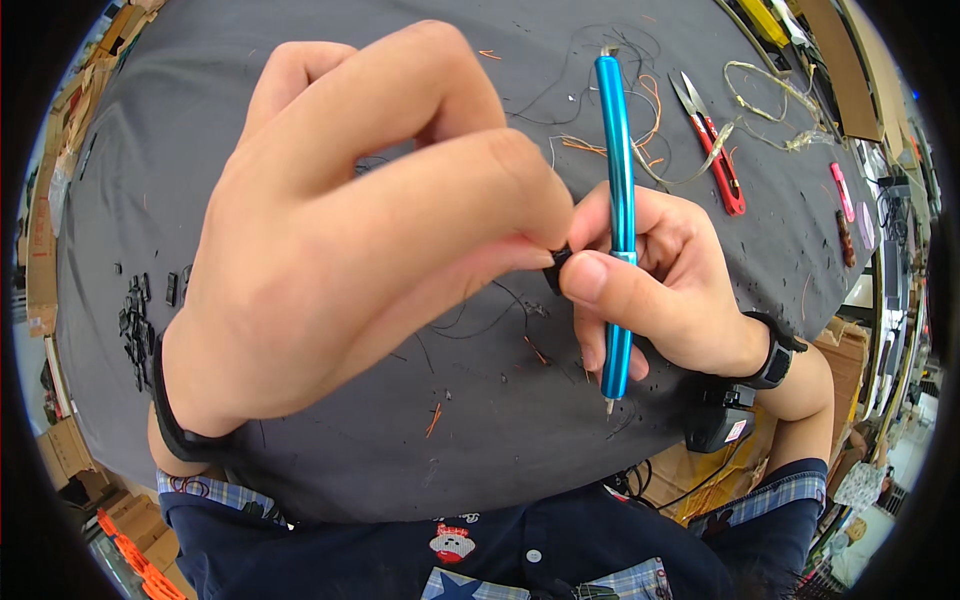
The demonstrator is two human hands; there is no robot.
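A small black piece (557,270) is pinched where my two hands meet, over the middle of the dark cloth. My left hand (370,220) reaches across from the left, its thumb and index finger closed on that piece. My right hand (670,270) grips the piece from the other side with thumb and index finger. It also holds a shiny blue pen-shaped tool (622,180), upright across the fingers, with a thin metal tip at each end. The exact shape of the black piece is mostly hidden by my fingertips.
Red-handled scissors (722,165) lie at the upper right, beside a loop of pale cord (735,75). Many small black pieces (135,325) are heaped at the far left. Orange thread scraps (433,420) dot the dark cloth (340,460). A pink marker (843,190) rests near the right edge.
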